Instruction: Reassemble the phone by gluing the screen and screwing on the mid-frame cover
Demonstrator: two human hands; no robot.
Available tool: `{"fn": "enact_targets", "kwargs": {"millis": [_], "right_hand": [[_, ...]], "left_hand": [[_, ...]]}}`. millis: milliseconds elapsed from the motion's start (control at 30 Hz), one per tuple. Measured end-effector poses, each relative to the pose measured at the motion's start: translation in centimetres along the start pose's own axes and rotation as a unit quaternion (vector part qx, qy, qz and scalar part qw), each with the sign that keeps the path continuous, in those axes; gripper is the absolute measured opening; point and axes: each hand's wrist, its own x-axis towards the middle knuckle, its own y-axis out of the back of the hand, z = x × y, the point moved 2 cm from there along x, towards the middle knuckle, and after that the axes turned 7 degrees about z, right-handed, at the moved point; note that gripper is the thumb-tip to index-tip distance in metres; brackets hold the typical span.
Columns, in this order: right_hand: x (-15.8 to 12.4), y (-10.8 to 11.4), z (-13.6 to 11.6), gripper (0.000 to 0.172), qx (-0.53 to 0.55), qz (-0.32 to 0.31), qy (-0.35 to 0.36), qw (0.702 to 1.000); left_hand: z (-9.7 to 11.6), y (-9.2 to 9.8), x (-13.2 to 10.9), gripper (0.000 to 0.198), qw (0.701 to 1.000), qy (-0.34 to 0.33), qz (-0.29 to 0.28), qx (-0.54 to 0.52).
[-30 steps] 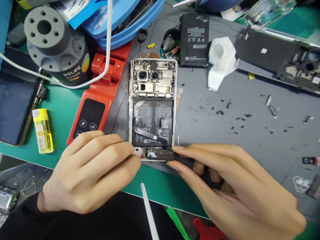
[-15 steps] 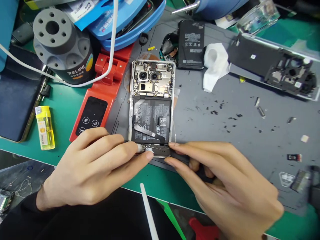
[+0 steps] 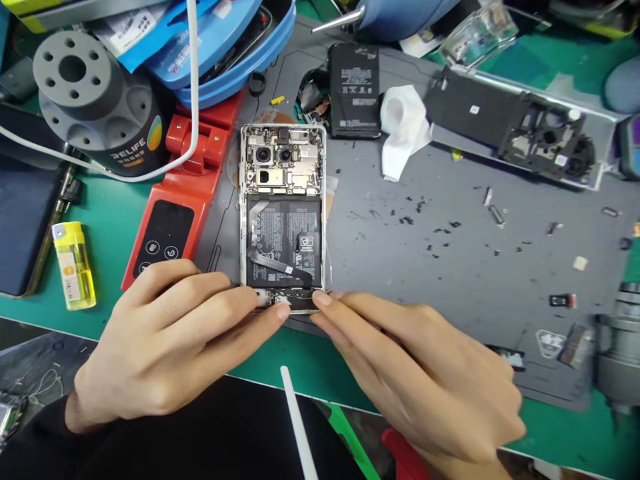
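Observation:
An opened phone (image 3: 284, 240) lies with its back off, showing cameras, a circuit board, a black battery and a flex cable (image 3: 280, 267) bent across it. My left hand (image 3: 165, 333) is closed at its lower left end, thumb tip over the bottom edge. My right hand (image 3: 425, 360) has fingertips together at the lower right corner; one lies on the black lower module (image 3: 303, 300), the thumb at the phone's edge. The right hand's other fingers are largely hidden beneath it.
On the grey mat (image 3: 380, 253) are a loose battery (image 3: 355, 90), crumpled white tissue (image 3: 405, 130), a phone back part (image 3: 470, 110) and black scraps. A red device (image 3: 165, 233), grey RELIFE pot (image 3: 100, 107) and yellow lighter (image 3: 74, 267) stand left. A white cable (image 3: 194, 80) arches overhead.
The view has shifted, so the bench appears further left. My right fingers have moved from the phone's right edge onto its lower module. My left hand keeps its hold.

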Motion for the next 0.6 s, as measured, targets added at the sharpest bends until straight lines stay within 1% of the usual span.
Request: {"fn": "enact_targets", "kwargs": {"millis": [100,200,267,367,500,600], "right_hand": [[0.12,0.12,-0.15,0.031,-0.019,-0.012,0.043,0.999],[0.47,0.22,-0.36,0.036,-0.032,-0.018,0.089,0.995],[0.7,0.28,-0.44,0.038,-0.028,-0.023,0.103,0.994],[0.85,0.41,-0.43,0.039,-0.014,-0.032,0.107,0.994],[0.59,0.65,-0.37,0.038,-0.004,-0.044,0.102,0.994],[0.29,0.62,-0.35,0.04,-0.006,-0.046,0.094,0.994]], "left_hand": [[0.13,0.02,-0.01,0.038,1.0,0.009,-0.003,-0.007],[0.22,-0.04,-0.17,0.038,1.0,0.009,-0.004,-0.012],[0.22,-0.11,-0.38,0.04,1.0,0.012,0.002,-0.017],[0.17,-0.22,-0.6,0.042,1.0,0.012,0.009,-0.021],[0.12,-0.21,-0.28,0.034,1.0,-0.006,0.003,-0.028],[0.05,-0.15,0.11,0.032,1.0,-0.005,-0.01,-0.022]]}}
